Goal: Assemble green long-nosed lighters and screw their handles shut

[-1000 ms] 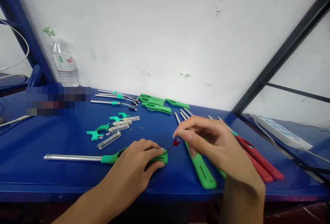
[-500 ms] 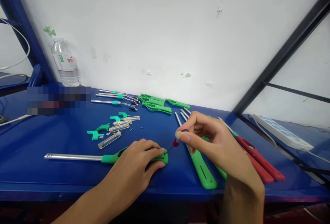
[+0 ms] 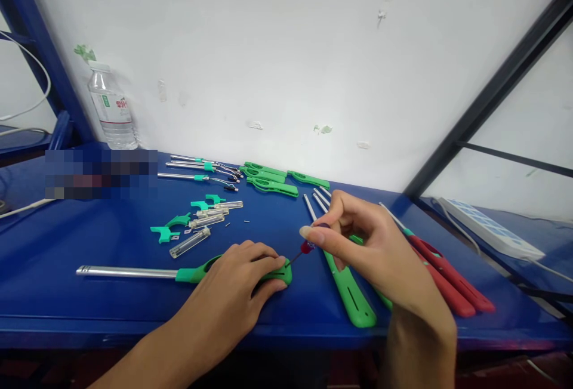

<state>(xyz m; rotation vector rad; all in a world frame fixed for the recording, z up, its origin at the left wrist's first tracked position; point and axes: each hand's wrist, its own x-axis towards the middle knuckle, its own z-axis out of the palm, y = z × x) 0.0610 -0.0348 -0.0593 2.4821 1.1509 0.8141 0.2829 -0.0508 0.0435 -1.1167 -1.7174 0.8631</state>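
Beneath my left hand [image 3: 244,272], smooth green plastic lighter [image 3: 197,275] with a shiny metal tube; beyond it, glossy clear plastic tanks [image 3: 190,243]; around my hands, a smooth, slightly glossy blue worktop [image 3: 111,305]; beside my right hand [image 3: 358,234], smooth red plastic handles [image 3: 447,269]

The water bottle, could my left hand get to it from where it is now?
Probably, but not at once: the left hand is holding down the green lighter and would have to let go. The bottle stands far back, with loose parts lying partway there.
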